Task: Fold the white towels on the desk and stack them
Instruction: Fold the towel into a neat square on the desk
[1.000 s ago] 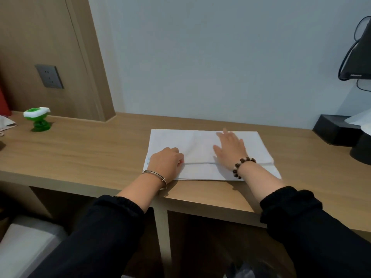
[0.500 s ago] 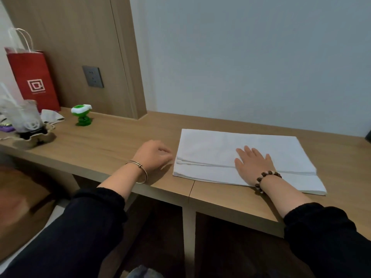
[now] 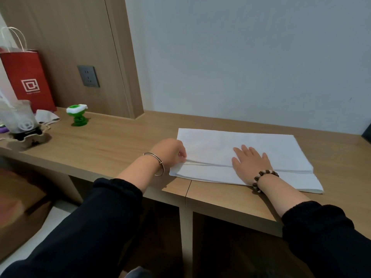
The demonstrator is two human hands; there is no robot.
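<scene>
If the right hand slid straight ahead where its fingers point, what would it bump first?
Probably the wall. The right hand lies flat on the towel, and nothing else seems to stand between.

Left hand (image 3: 170,152), half second ago resting on bare surface (image 3: 112,141) beside towel (image 3: 261,145), now at towel's left edge, fingers (image 3: 183,155) pinching fold. View swung left since first picture; red bag (image 3: 28,77) entered.

Left hand (image 3: 170,153) fingertips hidden; dark object (image 3: 367,133) — cut by right edge.
</scene>
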